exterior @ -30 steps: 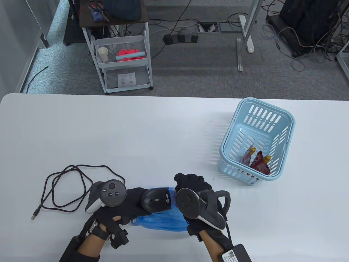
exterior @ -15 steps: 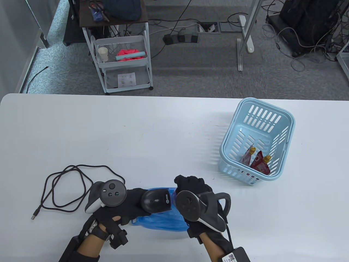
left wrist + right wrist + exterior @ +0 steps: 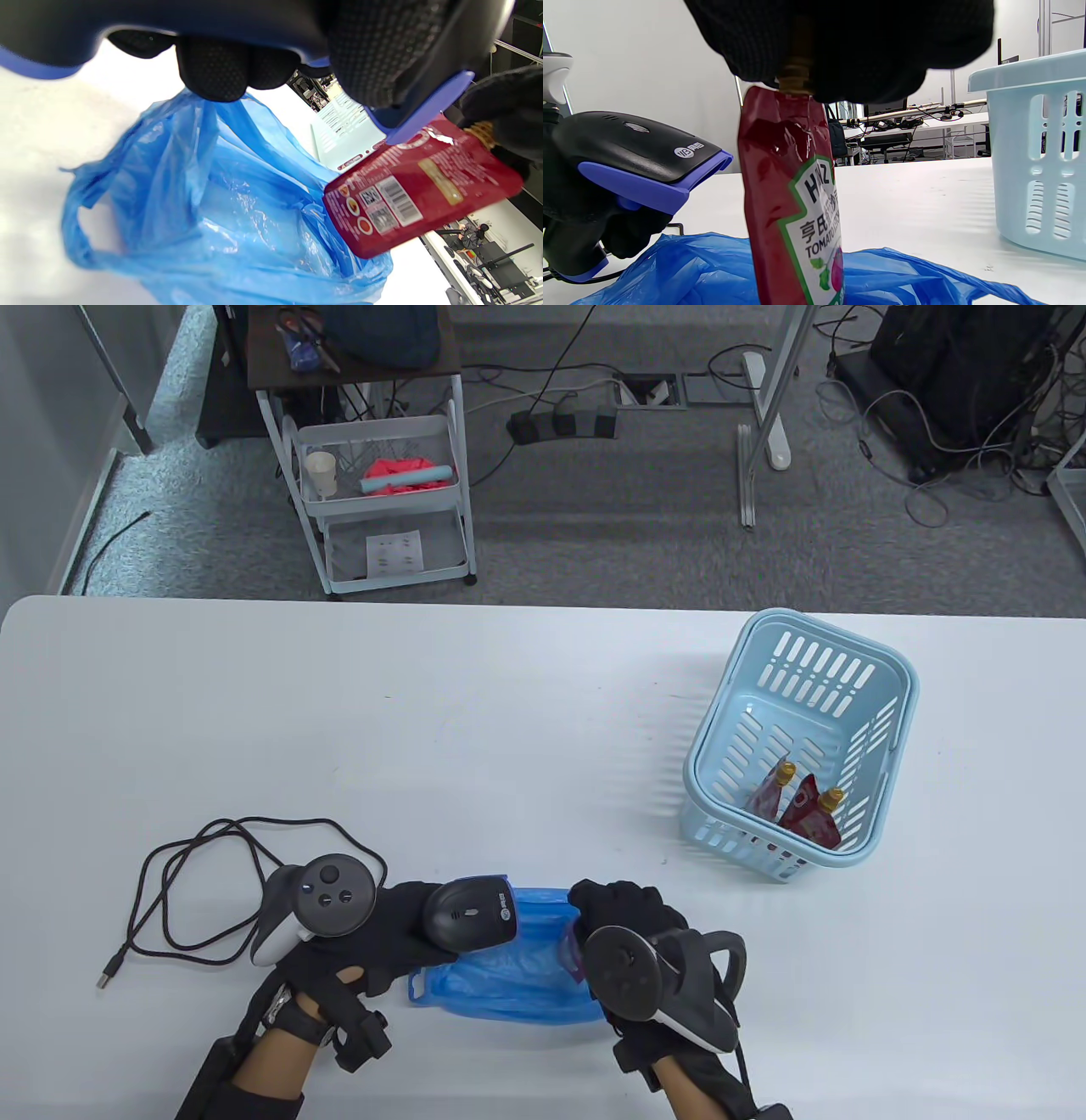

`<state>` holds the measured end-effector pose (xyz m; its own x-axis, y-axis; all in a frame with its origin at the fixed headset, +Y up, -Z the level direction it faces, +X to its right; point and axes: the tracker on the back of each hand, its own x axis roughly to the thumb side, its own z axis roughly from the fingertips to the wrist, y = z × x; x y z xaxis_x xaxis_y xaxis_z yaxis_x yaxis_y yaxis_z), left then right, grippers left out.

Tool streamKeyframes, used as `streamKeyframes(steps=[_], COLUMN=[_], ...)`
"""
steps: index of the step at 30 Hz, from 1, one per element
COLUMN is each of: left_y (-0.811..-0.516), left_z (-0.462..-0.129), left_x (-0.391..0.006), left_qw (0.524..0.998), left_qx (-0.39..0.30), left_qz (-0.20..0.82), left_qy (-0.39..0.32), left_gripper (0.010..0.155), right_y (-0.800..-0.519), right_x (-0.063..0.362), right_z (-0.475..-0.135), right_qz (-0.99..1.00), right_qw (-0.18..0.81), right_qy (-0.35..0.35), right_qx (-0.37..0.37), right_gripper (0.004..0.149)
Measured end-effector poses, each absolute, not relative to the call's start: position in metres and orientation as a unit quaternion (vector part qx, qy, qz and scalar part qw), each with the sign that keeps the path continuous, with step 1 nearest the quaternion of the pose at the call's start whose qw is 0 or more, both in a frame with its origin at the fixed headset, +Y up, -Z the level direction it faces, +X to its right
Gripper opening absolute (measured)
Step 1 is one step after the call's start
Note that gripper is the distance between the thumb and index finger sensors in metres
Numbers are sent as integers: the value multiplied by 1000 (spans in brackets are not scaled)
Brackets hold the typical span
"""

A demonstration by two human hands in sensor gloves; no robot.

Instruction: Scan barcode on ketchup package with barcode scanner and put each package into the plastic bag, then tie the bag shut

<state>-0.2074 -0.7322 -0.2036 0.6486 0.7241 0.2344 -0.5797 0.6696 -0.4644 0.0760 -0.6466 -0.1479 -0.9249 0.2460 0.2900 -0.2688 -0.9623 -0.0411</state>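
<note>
Left wrist view showed the ketchup package (image 3: 420, 190), pinched by its spout in the right hand (image 3: 632, 912), hanging barcode-out above the blue plastic bag (image 3: 203, 212) on the bench (image 3: 509, 712), the left hand (image 3: 382, 933) gripping the barcode scanner (image 3: 471, 912); scanning seemed underway, bagging next.

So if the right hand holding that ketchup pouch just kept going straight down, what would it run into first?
Most likely the blue plastic bag. The right hand pinches the ketchup pouch by its spout, hanging upright over the bag lying on the table. The pouch's bottom end would probably meet the plastic first; the remaining gap is unclear.
</note>
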Motion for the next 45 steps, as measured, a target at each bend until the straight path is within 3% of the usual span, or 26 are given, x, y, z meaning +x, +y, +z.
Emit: streamKeyframes(steps=[10, 30, 45], left_y=[-734, -733, -735], left_z=[-206, -206, -208], left_x=[-214, -218, -221], left_qw=[890, 887, 885], left_qx=[-176, -180, -183], left_qz=[376, 384, 392], left_qy=[-191, -181, -173], left_gripper=[53, 53, 53], right_y=[-656, -674, -672], right_x=[82, 63, 61], right_z=[-143, -170, -171], right_qz=[982, 988, 990], right_qw=[115, 79, 63], right_qy=[-41, -31, -10], right_qx=[145, 129, 124], right_gripper=[43, 44, 44])
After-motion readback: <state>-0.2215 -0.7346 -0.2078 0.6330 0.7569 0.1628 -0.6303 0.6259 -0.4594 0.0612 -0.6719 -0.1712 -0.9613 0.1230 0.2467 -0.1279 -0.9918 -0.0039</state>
